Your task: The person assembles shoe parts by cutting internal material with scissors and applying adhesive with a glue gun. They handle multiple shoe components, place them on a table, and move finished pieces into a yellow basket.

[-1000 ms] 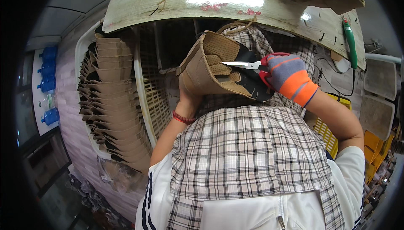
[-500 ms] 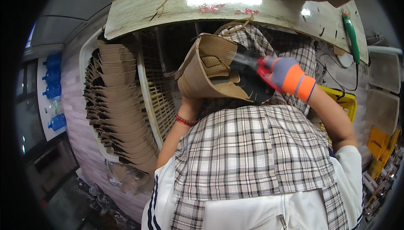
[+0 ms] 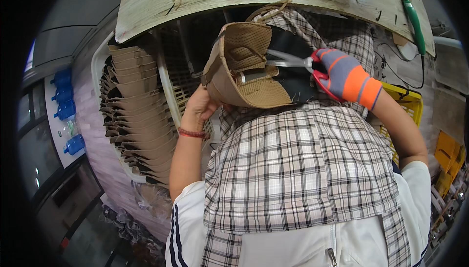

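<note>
A tan sewn piece (image 3: 220,79) with a honey-coloured mesh lining and a black panel (image 3: 298,86) is held over my lap, its hollow side facing up. My left hand (image 3: 202,103) grips its lower left side from beneath; some fingers are hidden behind it. My right hand (image 3: 339,74), in a grey and orange glove, is closed round the red handles of a pair of scissors (image 3: 293,62). The scissor blades are spread and point left, over the black panel, with their tips at the edge of the mesh lining.
A pale worktable (image 3: 195,8) with scraps of cord stands ahead, a green corded tool (image 3: 414,25) at its right. Left, a white basket (image 3: 105,64) holds a stack of similar tan pieces (image 3: 146,115). A yellow crate (image 3: 408,103) is at right. Plaid cloth covers my lap.
The scissors have come into clearer view with their blades apart, reaching to the lining. My left hand and the tan piece have shifted slightly left and upward in view.
</note>
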Motion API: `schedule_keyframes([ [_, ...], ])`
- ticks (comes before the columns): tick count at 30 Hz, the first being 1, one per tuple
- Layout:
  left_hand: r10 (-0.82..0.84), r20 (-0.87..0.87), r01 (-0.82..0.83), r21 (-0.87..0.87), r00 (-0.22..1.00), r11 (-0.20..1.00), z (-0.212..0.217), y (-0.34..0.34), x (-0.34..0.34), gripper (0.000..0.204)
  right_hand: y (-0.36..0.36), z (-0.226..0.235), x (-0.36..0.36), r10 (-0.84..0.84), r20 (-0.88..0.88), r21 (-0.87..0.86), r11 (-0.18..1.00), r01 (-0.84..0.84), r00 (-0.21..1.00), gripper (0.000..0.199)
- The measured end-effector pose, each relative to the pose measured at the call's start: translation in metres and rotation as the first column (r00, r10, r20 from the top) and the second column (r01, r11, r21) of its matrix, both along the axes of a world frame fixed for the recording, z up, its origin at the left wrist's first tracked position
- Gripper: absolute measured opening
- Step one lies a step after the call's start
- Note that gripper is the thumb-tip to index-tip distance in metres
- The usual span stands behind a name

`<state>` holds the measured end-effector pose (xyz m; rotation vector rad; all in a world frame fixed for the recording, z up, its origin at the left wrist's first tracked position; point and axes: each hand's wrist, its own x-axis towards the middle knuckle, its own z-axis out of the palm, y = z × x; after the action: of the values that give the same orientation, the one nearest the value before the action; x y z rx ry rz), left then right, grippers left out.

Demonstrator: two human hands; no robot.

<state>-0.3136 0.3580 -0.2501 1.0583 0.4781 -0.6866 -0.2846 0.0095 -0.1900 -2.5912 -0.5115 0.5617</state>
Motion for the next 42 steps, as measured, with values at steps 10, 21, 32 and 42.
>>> schedule_keyframes([
  [10, -0.051, -0.043, 0.049, -0.037, 0.998, 0.998, -0.011, 0.001, -0.022, 0.031, 0.007, 0.005, -0.002, 0.325, -0.251, -0.189, 0.907, -0.375, 0.912, 0.043],
  [21, -0.08, -0.059, 0.081, 0.003, 0.995, 0.997, -0.003, -0.002, -0.022, 0.029, 0.029, 0.022, 0.003, 0.39, -0.169, -0.238, 0.875, -0.421, 0.905, 0.036],
  [32, -0.071, -0.08, 0.069, -0.021, 0.994, 0.997, -0.013, 0.002, -0.023, 0.039, 0.017, 0.016, 0.002, 0.363, 0.05, -0.147, 0.924, -0.353, 0.93, 0.027],
  [42, 0.054, -0.167, -0.066, -0.071, 0.984, 0.995, -0.028, -0.004, -0.029, 0.026, 0.034, 0.004, 0.003, 0.296, 0.209, -0.138, 0.953, -0.272, 0.932, 0.029],
])
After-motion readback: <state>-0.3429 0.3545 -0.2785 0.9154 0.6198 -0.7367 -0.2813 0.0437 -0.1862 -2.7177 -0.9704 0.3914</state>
